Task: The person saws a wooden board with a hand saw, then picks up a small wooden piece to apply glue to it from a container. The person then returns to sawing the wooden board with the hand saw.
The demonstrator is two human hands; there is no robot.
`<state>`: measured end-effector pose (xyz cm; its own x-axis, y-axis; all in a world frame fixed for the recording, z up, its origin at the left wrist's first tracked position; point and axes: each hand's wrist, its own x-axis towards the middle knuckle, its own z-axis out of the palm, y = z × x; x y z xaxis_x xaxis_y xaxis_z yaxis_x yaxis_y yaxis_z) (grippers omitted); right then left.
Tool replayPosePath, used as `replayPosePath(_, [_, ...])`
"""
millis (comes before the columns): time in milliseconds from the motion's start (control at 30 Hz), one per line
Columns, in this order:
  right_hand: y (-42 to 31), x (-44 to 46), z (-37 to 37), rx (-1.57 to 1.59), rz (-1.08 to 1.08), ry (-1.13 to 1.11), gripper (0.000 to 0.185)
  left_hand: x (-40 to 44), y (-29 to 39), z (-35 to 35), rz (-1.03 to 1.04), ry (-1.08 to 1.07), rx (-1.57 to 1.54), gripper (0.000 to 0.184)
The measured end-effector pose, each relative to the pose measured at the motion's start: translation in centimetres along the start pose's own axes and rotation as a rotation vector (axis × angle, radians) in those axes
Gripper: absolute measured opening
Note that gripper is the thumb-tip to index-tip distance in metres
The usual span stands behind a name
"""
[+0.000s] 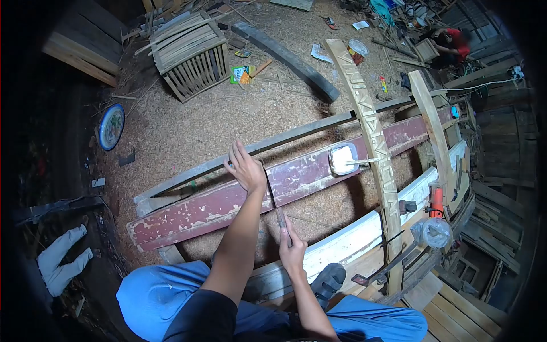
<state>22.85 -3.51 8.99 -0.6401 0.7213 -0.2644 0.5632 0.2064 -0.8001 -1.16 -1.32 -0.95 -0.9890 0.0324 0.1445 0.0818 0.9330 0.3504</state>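
My right hand (pixel 293 246) is wrapped round the handle of a long narrow-bladed tool (pixel 272 191). Its dark blade points away from me across a worn maroon plank (pixel 199 214). Whether it is a knife or a file I cannot tell. Close beside the blade's far end is my left hand (pixel 246 166), fingers stretched out; whether the palm touches the blade is unclear. A square plastic tub (pixel 343 159) with white contents stands on the maroon plank, a thin stick reaching from it. To its right a carved wooden beam (pixel 370 122) lies across the planks.
A white-painted board (pixel 342 245) runs in front of me. Beyond the carved beam lies a plain curved timber (pixel 430 122). An orange-red object (pixel 436 200) and a plastic bag (pixel 431 232) sit at right. A slatted crate (pixel 191 54) stands on shavings. Another person (pixel 456 45) crouches far right.
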Motion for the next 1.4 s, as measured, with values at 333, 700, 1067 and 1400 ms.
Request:
replayPosePath(333, [-2.5, 4.0, 0.9, 0.182, -0.096, 0.12, 0.039, -0.1, 0.2, -0.3, -0.014, -0.042, 0.028, 0.057])
replayPosePath(700, [-1.8, 7.8, 3.6, 0.259, -0.081, -0.003, 0.04, 0.0, 0.0, -0.3, -0.03, -0.072, -0.006, 0.073])
replayPosePath(1067, [-0.6, 6.4, 3.5, 0.06, -0.145, 0.006, 0.04, 0.0, 0.2, -0.1, -0.072, -0.065, -0.007, 0.075])
replayPosePath(1400, [0.1, -0.2, 1.6, 0.187, 0.004, -0.03, 0.041, -0.1, 0.1, -0.3, -0.002, -0.038, -0.017, 0.076])
